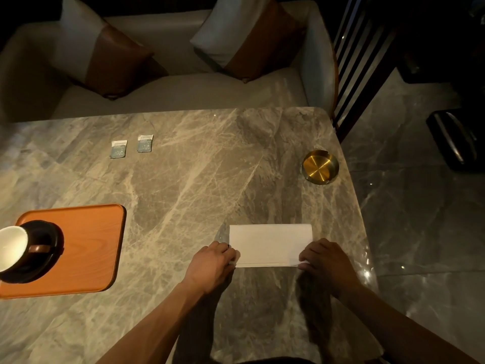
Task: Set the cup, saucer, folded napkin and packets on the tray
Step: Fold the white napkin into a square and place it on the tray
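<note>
Napkin folding beside a part-laid tray.
Lower left: cup (pixel 11 248) on saucer (pixel 48 249), on tray (pixel 86 248). Lower centre: left hand (pixel 214 261) and right hand (pixel 324 261) pinch the napkin (pixel 270 244) at its near corners; soft, light, likely best lifted by its folded edge.

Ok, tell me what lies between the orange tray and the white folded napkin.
Head view: only bare grey marble tabletop lies between the orange wooden tray and the white folded napkin.
</note>
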The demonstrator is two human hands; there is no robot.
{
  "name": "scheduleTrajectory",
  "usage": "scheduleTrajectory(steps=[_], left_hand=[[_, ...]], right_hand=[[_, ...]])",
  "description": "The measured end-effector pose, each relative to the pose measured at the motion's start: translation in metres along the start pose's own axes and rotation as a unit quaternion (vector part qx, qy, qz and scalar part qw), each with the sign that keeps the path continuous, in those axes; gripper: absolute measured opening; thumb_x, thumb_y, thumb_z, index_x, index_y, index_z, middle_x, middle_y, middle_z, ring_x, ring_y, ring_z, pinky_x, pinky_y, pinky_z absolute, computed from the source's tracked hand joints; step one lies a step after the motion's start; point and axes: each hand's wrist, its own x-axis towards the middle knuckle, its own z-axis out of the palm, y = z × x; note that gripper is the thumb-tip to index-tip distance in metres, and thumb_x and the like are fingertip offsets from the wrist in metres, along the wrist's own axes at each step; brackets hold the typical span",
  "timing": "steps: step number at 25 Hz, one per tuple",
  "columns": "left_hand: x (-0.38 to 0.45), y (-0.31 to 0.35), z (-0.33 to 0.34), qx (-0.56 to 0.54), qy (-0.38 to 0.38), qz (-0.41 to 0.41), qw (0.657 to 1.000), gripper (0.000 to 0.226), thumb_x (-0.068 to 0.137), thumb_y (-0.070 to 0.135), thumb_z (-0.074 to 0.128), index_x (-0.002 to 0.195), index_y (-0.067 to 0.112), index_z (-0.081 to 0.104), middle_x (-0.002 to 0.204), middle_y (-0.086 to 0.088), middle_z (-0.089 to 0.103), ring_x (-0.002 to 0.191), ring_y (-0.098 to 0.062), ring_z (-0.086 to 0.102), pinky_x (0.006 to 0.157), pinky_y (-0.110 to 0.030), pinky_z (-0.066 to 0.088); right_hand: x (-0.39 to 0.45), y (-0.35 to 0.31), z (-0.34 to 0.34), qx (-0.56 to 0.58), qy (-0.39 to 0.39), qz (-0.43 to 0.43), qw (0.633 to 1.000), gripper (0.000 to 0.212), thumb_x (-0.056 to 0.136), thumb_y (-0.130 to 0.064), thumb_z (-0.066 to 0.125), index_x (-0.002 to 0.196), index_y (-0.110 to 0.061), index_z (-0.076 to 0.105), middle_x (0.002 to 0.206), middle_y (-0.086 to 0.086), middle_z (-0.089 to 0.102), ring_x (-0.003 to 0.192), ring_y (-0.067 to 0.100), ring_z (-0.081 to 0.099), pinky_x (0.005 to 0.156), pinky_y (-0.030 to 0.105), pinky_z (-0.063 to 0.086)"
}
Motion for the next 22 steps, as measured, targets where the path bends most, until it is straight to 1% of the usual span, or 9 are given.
scheduleTrajectory(steps=[2, 5, 7, 9, 11, 13, 15, 19, 22], left_hand=[[0.001, 0.0, 0.001, 0.004, -0.004, -0.003, 1.0, 0.019, 0.098, 0.038, 0.049, 0.106, 0.024, 0.06, 0.104, 0.002, 0.063, 0.092, -0.018, 0.057, 0.072, -0.026, 0.038], [0.005, -0.001, -0.004, 0.008, -0.017, -0.002, 1.0, 0.025, 0.094, 0.046, 0.048, 0.106, 0.027, 0.059, 0.105, 0.003, 0.06, 0.096, -0.018, 0.054, 0.076, -0.029, 0.04], [0.01, 0.001, -0.012, 0.008, 0.008, 0.003, 1.0, 0.031, 0.094, 0.052, 0.046, 0.101, 0.027, 0.063, 0.101, 0.005, 0.06, 0.092, -0.016, 0.055, 0.075, -0.03, 0.045], [0.019, 0.007, -0.016, 0.006, 0.072, 0.011, 0.997, 0.031, 0.095, 0.047, 0.046, 0.099, 0.024, 0.067, 0.098, 0.003, 0.062, 0.089, -0.018, 0.056, 0.073, -0.032, 0.047], [0.032, 0.023, -0.013, -0.005, 0.126, 0.018, 0.992, 0.03, 0.094, 0.04, 0.047, 0.104, 0.02, 0.067, 0.104, -0.001, 0.063, 0.099, -0.022, 0.057, 0.08, -0.036, 0.047], [0.046, 0.041, -0.006, -0.021, 0.127, 0.015, 0.992, 0.036, 0.095, 0.039, 0.045, 0.119, 0.018, 0.061, 0.124, -0.004, 0.06, 0.123, -0.024, 0.051, 0.1, -0.04, 0.041], [0.057, 0.053, 0.005, -0.021, 0.096, -0.009, 0.995, 0.046, 0.099, 0.039, 0.042, 0.138, 0.016, 0.052, 0.146, -0.005, 0.049, 0.142, -0.025, 0.035, 0.116, -0.045, 0.029], [0.06, 0.058, 0.028, 0.026, 0.019, -0.05, 0.998, 0.059, 0.104, 0.041, 0.026, 0.155, 0.012, 0.022, 0.164, -0.008, 0.016, 0.152, -0.023, 0.003, 0.122, -0.05, 0.011], [0.06, 0.056, 0.038, 0.021, 0.008, -0.058, 0.998, 0.06, 0.104, 0.043, 0.018, 0.156, 0.013, 0.014, 0.165, -0.006, 0.007, 0.152, -0.02, -0.002, 0.122, -0.049, 0.008]], right_hand=[[0.004, -0.001, 0.001, 0.009, -0.013, 0.017, 1.0, 0.012, 0.085, -0.037, 0.072, 0.09, -0.026, 0.069, 0.097, -0.006, 0.067, 0.099, 0.021, 0.058, 0.081, 0.035, 0.045], [0.01, -0.002, 0.001, 0.008, -0.048, 0.045, 0.998, 0.019, 0.09, -0.049, 0.059, 0.1, -0.033, 0.064, 0.108, -0.013, 0.06, 0.108, 0.013, 0.048, 0.092, 0.032, 0.036], [0.013, -0.008, -0.001, 0.015, 0.024, 0.059, 0.998, 0.023, 0.09, -0.052, 0.058, 0.098, -0.032, 0.067, 0.103, -0.011, 0.063, 0.103, 0.015, 0.053, 0.092, 0.039, 0.041], [0.018, -0.02, 0.0, 0.009, 0.12, 0.052, 0.991, 0.026, 0.091, -0.044, 0.055, 0.103, -0.026, 0.07, 0.104, -0.004, 0.067, 0.1, 0.021, 0.058, 0.086, 0.043, 0.049], [0.029, -0.035, 0.005, -0.012, 0.166, 0.018, 0.986, 0.037, 0.091, -0.039, 0.047, 0.115, -0.018, 0.066, 0.114, 0.003, 0.067, 0.11, 0.025, 0.055, 0.09, 0.045, 0.052], [0.041, -0.046, 0.013, -0.033, 0.158, -0.011, 0.987, 0.045, 0.093, -0.036, 0.045, 0.127, -0.012, 0.061, 0.126, 0.007, 0.064, 0.125, 0.029, 0.052, 0.1, 0.047, 0.047], [0.049, -0.05, 0.022, -0.054, 0.126, -0.012, 0.99, 0.047, 0.096, -0.036, 0.046, 0.135, -0.012, 0.057, 0.136, 0.007, 0.06, 0.134, 0.029, 0.048, 0.107, 0.05, 0.041], [0.054, -0.045, 0.035, -0.082, 0.067, 0.018, 0.994, 0.054, 0.094, -0.046, 0.051, 0.141, -0.017, 0.051, 0.145, 0.005, 0.053, 0.14, 0.028, 0.042, 0.106, 0.061, 0.039], [0.055, -0.039, 0.045, -0.076, 0.054, 0.021, 0.995, 0.058, 0.096, -0.05, 0.04, 0.146, -0.021, 0.043, 0.153, 0.003, 0.044, 0.144, 0.031, 0.034, 0.108, 0.064, 0.034]])
